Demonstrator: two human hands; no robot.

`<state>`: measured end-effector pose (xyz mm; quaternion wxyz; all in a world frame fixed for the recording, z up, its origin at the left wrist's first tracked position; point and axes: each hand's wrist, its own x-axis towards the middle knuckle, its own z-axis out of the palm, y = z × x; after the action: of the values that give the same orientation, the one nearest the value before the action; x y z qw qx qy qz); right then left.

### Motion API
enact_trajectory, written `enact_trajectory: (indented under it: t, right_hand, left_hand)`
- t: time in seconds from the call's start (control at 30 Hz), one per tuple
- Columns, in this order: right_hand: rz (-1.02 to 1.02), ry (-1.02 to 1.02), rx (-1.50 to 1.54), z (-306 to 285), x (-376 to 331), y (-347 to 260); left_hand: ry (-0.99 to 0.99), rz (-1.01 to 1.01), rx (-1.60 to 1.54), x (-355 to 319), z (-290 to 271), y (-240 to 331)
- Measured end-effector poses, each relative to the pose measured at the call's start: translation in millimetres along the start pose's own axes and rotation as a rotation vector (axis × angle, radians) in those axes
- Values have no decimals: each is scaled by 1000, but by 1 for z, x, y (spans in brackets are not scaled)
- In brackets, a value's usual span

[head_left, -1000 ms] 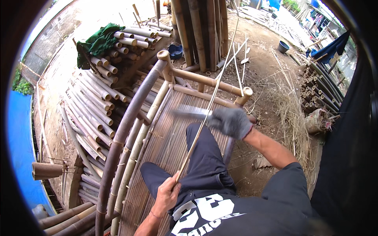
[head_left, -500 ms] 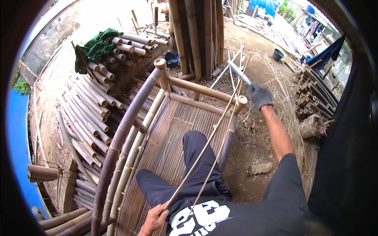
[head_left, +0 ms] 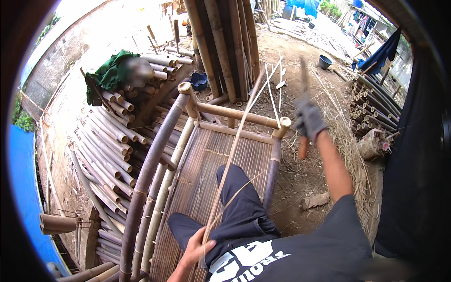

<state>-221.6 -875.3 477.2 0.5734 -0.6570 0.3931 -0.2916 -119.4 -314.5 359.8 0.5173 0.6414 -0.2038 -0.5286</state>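
A long, narrow bamboo strip (head_left: 236,141) slants up and away from my left hand (head_left: 196,246), whose bare fingers are closed round its near end. A thinner sliver (head_left: 232,198) branches off beside it, across my thigh. My right hand (head_left: 310,121), in a grey glove, grips a long-bladed knife (head_left: 304,77) to the right of the strip and apart from it. The blade points up and is blurred; an orange-brown handle end shows below the glove. Beneath me is a bamboo bench (head_left: 202,155) with a slatted seat and thick pole frame.
Bamboo poles are stacked at left (head_left: 101,145), under a green cloth (head_left: 110,75). Upright poles (head_left: 218,42) stand ahead. More cut poles (head_left: 376,110) lie at right, near a dark bucket (head_left: 324,62). Loose strips (head_left: 271,89) and shavings (head_left: 347,160) litter the dirt ground.
The knife has swung away from the strips and turned more upright. The long strip has tilted to the left, and the thinner sliver now ends short above my thigh.
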Motion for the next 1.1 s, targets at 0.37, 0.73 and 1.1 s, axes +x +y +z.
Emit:
enact_trajectory:
  t: [0.37,0.73,1.1]
  right_hand:
    - [75,-67,433,166,-84,18]
    - [-764,-301,-872,171,-122,15]
    - [-657,-277,-989,161,-83,41]
  left_hand:
    - [-454,-141,-661,59,36,54]
    - [157,74,-228,71,29,90]
    - [279,163,9,68,49,81]
